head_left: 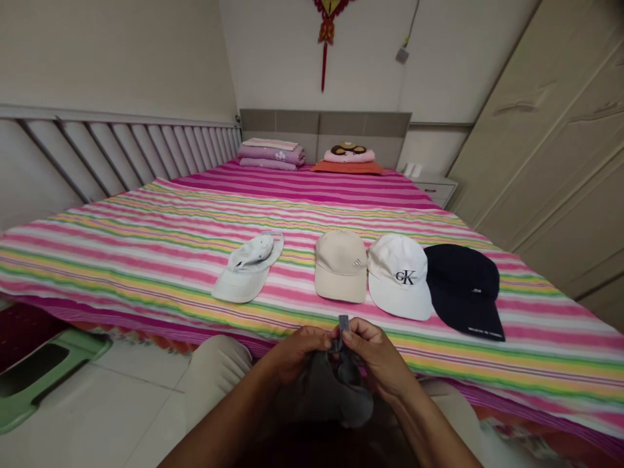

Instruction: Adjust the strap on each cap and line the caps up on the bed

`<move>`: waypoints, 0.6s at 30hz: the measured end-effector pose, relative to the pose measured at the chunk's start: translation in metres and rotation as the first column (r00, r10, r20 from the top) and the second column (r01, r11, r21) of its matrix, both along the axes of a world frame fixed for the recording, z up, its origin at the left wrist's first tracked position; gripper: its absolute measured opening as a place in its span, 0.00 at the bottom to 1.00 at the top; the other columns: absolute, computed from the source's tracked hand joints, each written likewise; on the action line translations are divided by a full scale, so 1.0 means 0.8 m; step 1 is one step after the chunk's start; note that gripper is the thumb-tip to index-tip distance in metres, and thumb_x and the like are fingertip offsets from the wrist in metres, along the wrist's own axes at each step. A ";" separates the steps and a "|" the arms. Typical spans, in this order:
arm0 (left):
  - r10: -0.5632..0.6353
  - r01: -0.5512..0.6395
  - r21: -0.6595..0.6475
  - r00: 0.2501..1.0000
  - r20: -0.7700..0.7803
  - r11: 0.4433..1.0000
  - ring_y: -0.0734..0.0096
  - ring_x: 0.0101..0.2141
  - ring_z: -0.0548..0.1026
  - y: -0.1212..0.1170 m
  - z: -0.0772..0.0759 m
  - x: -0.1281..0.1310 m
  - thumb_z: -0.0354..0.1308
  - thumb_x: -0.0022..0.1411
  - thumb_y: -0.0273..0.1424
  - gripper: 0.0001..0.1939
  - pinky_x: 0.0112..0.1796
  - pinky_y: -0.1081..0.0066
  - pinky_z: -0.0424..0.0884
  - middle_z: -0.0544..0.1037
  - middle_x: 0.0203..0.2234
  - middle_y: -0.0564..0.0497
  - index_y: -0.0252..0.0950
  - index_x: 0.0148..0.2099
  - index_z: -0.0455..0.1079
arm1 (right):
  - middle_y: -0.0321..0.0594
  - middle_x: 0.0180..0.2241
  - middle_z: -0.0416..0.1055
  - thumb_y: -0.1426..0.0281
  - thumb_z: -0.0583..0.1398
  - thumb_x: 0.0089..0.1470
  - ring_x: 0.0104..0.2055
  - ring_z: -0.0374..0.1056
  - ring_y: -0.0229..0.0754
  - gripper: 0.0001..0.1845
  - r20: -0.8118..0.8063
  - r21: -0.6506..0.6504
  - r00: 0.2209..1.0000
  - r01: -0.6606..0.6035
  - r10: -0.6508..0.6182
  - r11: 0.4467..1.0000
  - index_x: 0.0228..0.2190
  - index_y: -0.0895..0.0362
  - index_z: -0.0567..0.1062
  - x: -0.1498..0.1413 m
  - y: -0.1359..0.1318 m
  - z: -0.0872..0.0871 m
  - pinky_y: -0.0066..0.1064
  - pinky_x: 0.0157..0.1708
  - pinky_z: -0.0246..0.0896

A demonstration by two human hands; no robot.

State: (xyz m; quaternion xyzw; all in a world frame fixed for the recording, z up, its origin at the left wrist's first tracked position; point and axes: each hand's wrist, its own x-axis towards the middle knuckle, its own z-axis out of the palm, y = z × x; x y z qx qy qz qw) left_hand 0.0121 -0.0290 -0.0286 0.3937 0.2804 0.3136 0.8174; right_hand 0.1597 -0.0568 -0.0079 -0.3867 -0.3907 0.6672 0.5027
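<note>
A dark grey cap (319, 390) hangs between my hands over my lap, its back strap (344, 323) pointing upward. My left hand (297, 351) pinches the strap area from the left. From the right, my right hand (375, 351) grips the strap between thumb and fingers. Beyond them on the bed lie a beige cap (340, 263), a white cap with black letters (397, 273) and a black cap (463, 286), side by side with brims toward me. Farther left, a pale grey-white cap (248, 266) rests tilted, its strap showing.
A striped sheet (146, 240) covers the bed. Folded purple bedding (270, 156) and an orange pillow (347, 168) lie by the headboard (287, 123). A green stool (53, 370) stands on the floor at left. At right are a nightstand (439, 190) and a wardrobe (546, 149).
</note>
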 end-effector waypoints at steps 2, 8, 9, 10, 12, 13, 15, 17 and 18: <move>0.011 -0.011 0.010 1.000 0.000 1.000 0.77 0.22 0.66 -0.001 0.001 0.000 0.59 0.43 0.29 0.06 0.29 0.75 0.60 0.72 0.19 0.51 0.28 0.23 0.71 | 0.33 0.18 0.68 0.62 0.64 0.39 0.21 0.63 0.37 0.13 -0.004 0.008 1.000 0.001 -0.001 1.000 0.21 0.58 0.69 -0.001 0.000 0.000 0.29 0.24 0.56; 0.008 -0.010 -0.029 0.997 -0.073 1.000 0.80 0.18 0.63 -0.001 0.005 0.003 0.60 0.41 0.28 0.06 0.23 0.76 0.56 0.70 0.16 0.53 0.29 0.24 0.71 | 0.33 0.18 0.67 0.62 0.64 0.41 0.20 0.60 0.35 0.13 -0.022 0.050 0.998 0.064 -0.063 0.997 0.20 0.57 0.68 -0.001 0.002 -0.001 0.28 0.24 0.54; 0.028 -0.031 -0.023 0.995 -0.099 0.999 0.81 0.17 0.61 -0.001 0.006 0.003 0.60 0.41 0.27 0.05 0.21 0.77 0.54 0.69 0.15 0.54 0.29 0.22 0.70 | 0.32 0.18 0.66 0.61 0.64 0.41 0.20 0.59 0.34 0.13 0.003 0.075 0.996 0.084 -0.085 0.994 0.20 0.57 0.68 0.000 0.002 0.000 0.28 0.23 0.54; 0.050 -0.052 -0.013 0.991 -0.123 0.999 0.83 0.16 0.59 -0.001 0.006 0.004 0.61 0.40 0.27 0.05 0.20 0.78 0.52 0.68 0.14 0.55 0.30 0.21 0.69 | 0.32 0.17 0.65 0.61 0.64 0.41 0.20 0.58 0.34 0.14 0.037 0.099 0.994 0.100 -0.104 0.990 0.20 0.57 0.68 0.001 0.003 0.000 0.27 0.23 0.53; 0.073 -0.071 0.016 0.988 -0.138 0.997 0.84 0.15 0.56 -0.002 0.008 0.005 0.61 0.40 0.27 0.06 0.18 0.78 0.50 0.65 0.13 0.57 0.30 0.18 0.67 | 0.32 0.17 0.65 0.60 0.64 0.40 0.21 0.58 0.35 0.14 0.106 0.130 0.988 0.100 -0.114 0.986 0.19 0.57 0.68 0.004 0.004 0.001 0.27 0.23 0.52; 0.070 -0.067 0.029 0.989 -0.127 0.997 0.84 0.15 0.56 -0.002 0.008 0.005 0.60 0.41 0.27 0.06 0.18 0.78 0.50 0.64 0.12 0.57 0.31 0.18 0.67 | 0.32 0.17 0.65 0.60 0.64 0.40 0.21 0.58 0.35 0.15 0.133 0.136 0.985 0.088 -0.106 0.987 0.19 0.57 0.68 0.005 0.004 0.001 0.27 0.24 0.52; 0.047 -0.044 0.040 0.995 -0.091 0.998 0.83 0.16 0.58 -0.003 0.007 0.005 0.59 0.42 0.27 0.06 0.19 0.78 0.52 0.64 0.12 0.57 0.31 0.19 0.68 | 0.33 0.17 0.65 0.58 0.63 0.41 0.21 0.58 0.35 0.16 0.165 0.130 0.983 0.055 -0.077 0.990 0.19 0.58 0.69 0.008 0.005 0.000 0.28 0.24 0.51; 0.028 -0.025 0.046 0.997 -0.069 0.999 0.81 0.18 0.61 -0.004 0.006 0.004 0.59 0.42 0.27 0.04 0.21 0.78 0.54 0.68 0.15 0.55 0.31 0.20 0.69 | 0.33 0.17 0.65 0.57 0.62 0.42 0.20 0.57 0.35 0.17 0.172 0.114 0.984 0.037 -0.056 0.993 0.18 0.58 0.69 0.009 0.005 -0.002 0.28 0.24 0.50; 0.026 -0.024 0.047 0.998 -0.063 0.999 0.80 0.19 0.63 -0.005 0.005 0.004 0.59 0.42 0.26 0.03 0.22 0.78 0.56 0.70 0.17 0.54 0.31 0.21 0.69 | 0.33 0.17 0.64 0.58 0.62 0.42 0.20 0.56 0.35 0.17 0.167 0.105 0.985 0.032 -0.049 0.994 0.18 0.59 0.69 0.010 0.005 -0.004 0.28 0.24 0.50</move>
